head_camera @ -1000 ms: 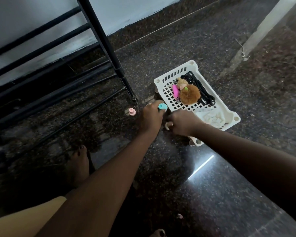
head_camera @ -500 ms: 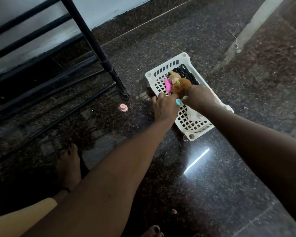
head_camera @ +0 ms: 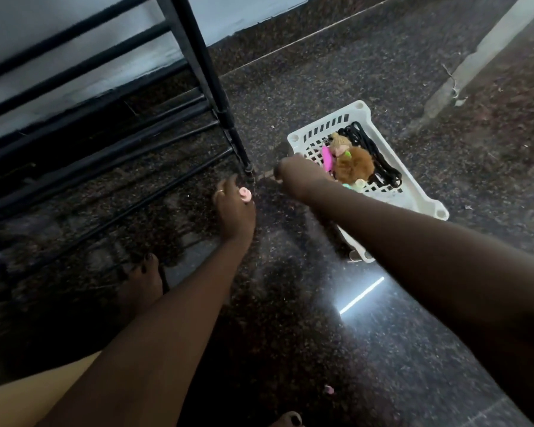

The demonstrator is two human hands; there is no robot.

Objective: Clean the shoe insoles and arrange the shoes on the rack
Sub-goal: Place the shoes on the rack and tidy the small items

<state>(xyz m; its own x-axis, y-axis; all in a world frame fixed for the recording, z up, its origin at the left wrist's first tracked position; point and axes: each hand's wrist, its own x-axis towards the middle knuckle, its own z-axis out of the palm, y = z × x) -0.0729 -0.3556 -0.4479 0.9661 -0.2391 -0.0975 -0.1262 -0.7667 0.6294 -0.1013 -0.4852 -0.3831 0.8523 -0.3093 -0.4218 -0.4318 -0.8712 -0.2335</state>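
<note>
left hand seemingly pinches pink cap

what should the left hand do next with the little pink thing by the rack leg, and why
Probably close on the pink piece and lift it into the white basket: the left hand is right at it beside the rack leg, and the basket holds similar small bits.

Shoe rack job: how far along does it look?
Nothing looks done: no shoes or insoles are in view by the black rack. In hand is tidying: the left hand is at a small pink piece by the rack's foot, the right hand at the white basket of small accessories. Cleaning insoles and arranging shoes are all left.
</note>
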